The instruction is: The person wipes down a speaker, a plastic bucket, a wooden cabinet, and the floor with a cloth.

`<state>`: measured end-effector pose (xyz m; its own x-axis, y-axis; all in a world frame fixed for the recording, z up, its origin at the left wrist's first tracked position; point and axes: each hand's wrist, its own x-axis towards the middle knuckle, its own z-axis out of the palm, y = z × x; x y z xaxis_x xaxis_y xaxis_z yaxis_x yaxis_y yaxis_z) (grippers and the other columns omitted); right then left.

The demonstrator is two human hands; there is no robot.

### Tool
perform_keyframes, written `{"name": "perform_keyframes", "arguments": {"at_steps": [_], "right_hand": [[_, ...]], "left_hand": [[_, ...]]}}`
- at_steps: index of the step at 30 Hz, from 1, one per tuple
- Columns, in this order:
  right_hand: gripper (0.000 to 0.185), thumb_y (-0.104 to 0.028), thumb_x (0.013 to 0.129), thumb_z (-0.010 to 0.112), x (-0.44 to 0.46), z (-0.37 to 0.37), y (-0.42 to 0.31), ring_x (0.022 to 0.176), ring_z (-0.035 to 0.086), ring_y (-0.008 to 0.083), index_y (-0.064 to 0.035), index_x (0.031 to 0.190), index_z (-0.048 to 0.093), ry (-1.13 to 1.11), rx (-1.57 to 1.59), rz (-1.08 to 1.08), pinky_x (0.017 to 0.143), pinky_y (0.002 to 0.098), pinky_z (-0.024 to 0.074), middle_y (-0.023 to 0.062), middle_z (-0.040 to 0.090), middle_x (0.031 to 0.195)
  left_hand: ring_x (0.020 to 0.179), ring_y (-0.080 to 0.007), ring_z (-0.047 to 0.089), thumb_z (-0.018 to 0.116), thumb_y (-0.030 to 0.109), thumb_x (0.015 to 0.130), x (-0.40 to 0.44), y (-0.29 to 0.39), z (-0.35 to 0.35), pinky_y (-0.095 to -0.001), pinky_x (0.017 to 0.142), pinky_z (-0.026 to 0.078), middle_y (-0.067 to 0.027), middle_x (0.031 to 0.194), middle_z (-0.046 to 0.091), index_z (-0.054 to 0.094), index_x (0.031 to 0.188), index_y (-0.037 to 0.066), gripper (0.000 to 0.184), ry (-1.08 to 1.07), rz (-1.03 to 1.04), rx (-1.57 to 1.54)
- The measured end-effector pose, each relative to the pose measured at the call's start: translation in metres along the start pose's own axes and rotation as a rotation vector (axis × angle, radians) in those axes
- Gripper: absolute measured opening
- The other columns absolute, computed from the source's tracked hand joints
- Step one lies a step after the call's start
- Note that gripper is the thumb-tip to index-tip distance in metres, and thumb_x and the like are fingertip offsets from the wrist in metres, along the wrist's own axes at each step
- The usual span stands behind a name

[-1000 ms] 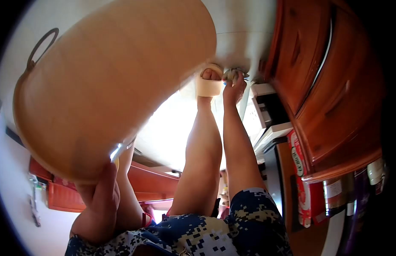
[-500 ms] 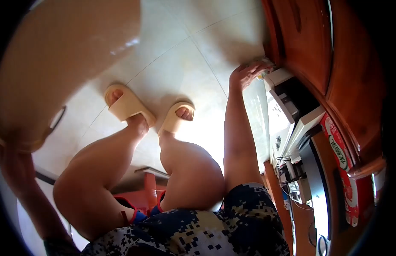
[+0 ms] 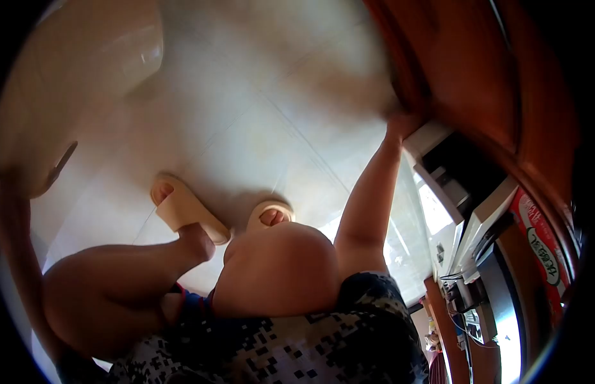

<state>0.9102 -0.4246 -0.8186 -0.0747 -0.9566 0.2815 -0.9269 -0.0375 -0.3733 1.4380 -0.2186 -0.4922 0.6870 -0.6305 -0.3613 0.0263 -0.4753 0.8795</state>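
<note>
At the left edge, my left hand (image 3: 10,191) is dark and blurred against the lower edge of a large, smooth tan object (image 3: 86,57), whose kind I cannot make out. A thin strip like a handle (image 3: 64,166) sticks out beside it. I cannot see whether the fingers grip the edge. My right arm stretches forward, and my right hand (image 3: 402,125) is low by the foot of a reddish wooden cabinet (image 3: 464,70), beside a white box-like device (image 3: 432,136). Its fingers are lost in shadow and blur.
My feet are in beige slippers (image 3: 192,208) on the tiled floor (image 3: 265,147), with my knees bent. To the right are a red package (image 3: 539,249) with printed lettering, a flat screen-like panel (image 3: 505,301), and loose cables (image 3: 461,320).
My right hand has moved farther forward and right, against the cabinet foot, and its fingers no longer show. The tan object appears farther to the left. The view has tilted, and the slippers appear lower.
</note>
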Motion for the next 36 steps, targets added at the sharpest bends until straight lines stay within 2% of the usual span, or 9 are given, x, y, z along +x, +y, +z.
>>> {"name": "perform_keyframes", "arguments": {"at_steps": [4, 8, 11, 16, 19, 24, 25, 29, 36], "right_hand": [[0.048, 0.003, 0.065, 0.049, 0.008, -0.013, -0.023, 0.112, 0.048, 0.0308, 0.0072, 0.113, 0.047, -0.097, 0.063, 0.111, 0.098, 0.0354, 0.0347, 0.0228, 0.052, 0.115], [0.047, 0.001, 0.066, 0.056, 0.012, -0.013, -0.038, 0.108, 0.051, 0.0283, 0.0074, 0.113, 0.048, 0.000, 0.593, 0.427, 0.096, 0.0337, 0.0370, 0.0192, 0.054, 0.113], [0.042, -0.004, 0.073, 0.053, -0.020, 0.069, 0.060, 0.104, 0.053, 0.0267, 0.0071, 0.112, 0.049, 0.088, 0.150, 0.223, 0.092, 0.0322, 0.0398, 0.0181, 0.055, 0.111], [0.041, -0.004, 0.074, 0.046, -0.034, -0.011, -0.037, 0.094, 0.055, 0.0353, 0.0072, 0.113, 0.046, 0.006, -0.212, 0.133, 0.086, 0.0391, 0.0439, 0.0253, 0.049, 0.112], [0.037, -0.004, 0.072, 0.045, -0.092, -0.045, -0.071, 0.094, 0.051, 0.0385, 0.0041, 0.109, 0.048, -0.047, -0.270, -0.054, 0.084, 0.0420, 0.0434, 0.0251, 0.044, 0.116], [0.033, -0.004, 0.074, 0.051, -0.128, -0.070, -0.078, 0.100, 0.047, 0.0352, -0.0030, 0.106, 0.050, -0.217, 0.365, 0.025, 0.088, 0.0433, 0.0376, 0.0167, 0.049, 0.114], [0.038, 0.003, 0.071, 0.048, -0.116, -0.070, -0.074, 0.099, 0.046, 0.0364, -0.0021, 0.108, 0.051, 0.008, 0.297, -0.041, 0.087, 0.0440, 0.0377, 0.0193, 0.051, 0.106], [0.032, -0.004, 0.077, 0.051, -0.074, -0.037, -0.054, 0.094, 0.049, 0.0385, 0.0044, 0.107, 0.050, 0.122, -0.256, -0.061, 0.083, 0.0428, 0.0408, 0.0189, 0.054, 0.102], [0.038, -0.013, 0.077, 0.051, -0.038, 0.009, 0.004, 0.091, 0.053, 0.0393, 0.0077, 0.109, 0.047, 0.045, -0.223, -0.132, 0.074, 0.0449, 0.0468, 0.0256, 0.051, 0.104]], "left_hand": [[0.110, -0.0302, 0.044, 0.050, -0.004, 0.066, -0.001, 0.010, 0.004, -0.0406, 0.097, 0.036, -0.0153, 0.123, 0.044, 0.036, 0.129, -0.001, 0.065, -0.010, 0.014, 0.100], [0.110, -0.0266, 0.045, 0.052, 0.006, 0.072, 0.014, 0.003, -0.009, -0.0374, 0.097, 0.036, -0.0136, 0.121, 0.046, 0.036, 0.129, -0.001, 0.060, -0.015, 0.036, 0.196], [0.109, -0.0239, 0.046, 0.054, 0.013, 0.076, 0.036, -0.002, -0.031, -0.0351, 0.096, 0.035, -0.0123, 0.119, 0.047, 0.037, 0.129, 0.000, 0.057, -0.031, 0.035, 0.275], [0.108, -0.0201, 0.047, 0.057, 0.019, 0.080, 0.042, -0.003, -0.024, -0.0318, 0.093, 0.036, -0.0096, 0.117, 0.050, 0.039, 0.128, 0.000, 0.054, -0.059, 0.019, 0.307], [0.107, -0.0191, 0.047, 0.057, 0.019, 0.080, 0.041, 0.000, -0.012, -0.0311, 0.092, 0.036, -0.0086, 0.115, 0.051, 0.041, 0.128, 0.001, 0.053, -0.080, 0.045, 0.319], [0.106, -0.0182, 0.048, 0.056, 0.018, 0.080, 0.036, -0.008, -0.002, -0.0304, 0.090, 0.037, -0.0079, 0.114, 0.051, 0.041, 0.127, 0.001, 0.052, -0.090, 0.077, 0.364], [0.105, -0.0180, 0.048, 0.056, 0.018, 0.080, 0.036, -0.006, -0.003, -0.0302, 0.089, 0.037, -0.0077, 0.114, 0.051, 0.041, 0.127, 0.001, 0.052, -0.093, 0.087, 0.379], [0.104, -0.0173, 0.048, 0.056, 0.018, 0.081, 0.038, -0.008, 0.001, -0.0297, 0.088, 0.037, -0.0072, 0.113, 0.052, 0.042, 0.127, 0.002, 0.051, -0.109, 0.118, 0.422], [0.102, -0.0162, 0.048, 0.056, 0.017, 0.081, 0.042, -0.013, 0.004, -0.0287, 0.086, 0.038, -0.0065, 0.112, 0.052, 0.042, 0.127, 0.002, 0.050, -0.140, 0.166, 0.520]]}}
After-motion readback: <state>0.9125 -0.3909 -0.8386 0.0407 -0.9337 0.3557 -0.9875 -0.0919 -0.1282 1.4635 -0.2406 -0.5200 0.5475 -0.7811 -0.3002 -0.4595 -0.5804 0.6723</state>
